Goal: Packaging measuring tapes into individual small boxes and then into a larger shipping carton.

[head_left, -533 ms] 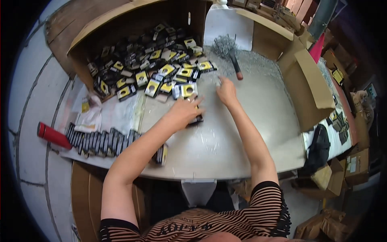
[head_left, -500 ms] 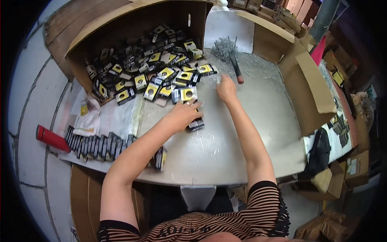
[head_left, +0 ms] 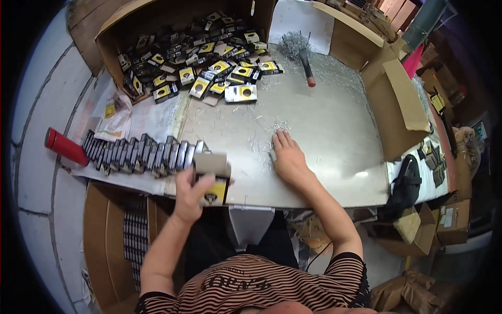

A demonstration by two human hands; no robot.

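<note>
In my left hand [head_left: 190, 194], at the table's near edge, is a small black-and-yellow carton [head_left: 215, 192] with its cardboard flap standing open. My fingers close round its left side; what is inside is hidden. My right hand [head_left: 291, 161] lies palm down on the metal tabletop [head_left: 334, 157], fingers stretched out. Its fingertips touch a small heap of thin silvery pins [head_left: 280, 126]. To the left of the held carton runs a row of similar cartons [head_left: 141, 154] standing on edge. One pale-and-yellow carton [head_left: 241, 94] lies flat beyond my hands.
A large cardboard box [head_left: 117, 20] on its side spills a heap of cartons [head_left: 209, 57]. Toward the far right, a dark rod [head_left: 306, 68] with a reddish end lies by clumped pins [head_left: 294, 46]. A red cylinder [head_left: 66, 147] lies at left. Below it, an open box [head_left: 104, 230] holds stacked cartons.
My left hand has come back toward the near edge, now with an open carton in it. My right hand has drawn back from beside the rod onto the pins. The view has shifted.
</note>
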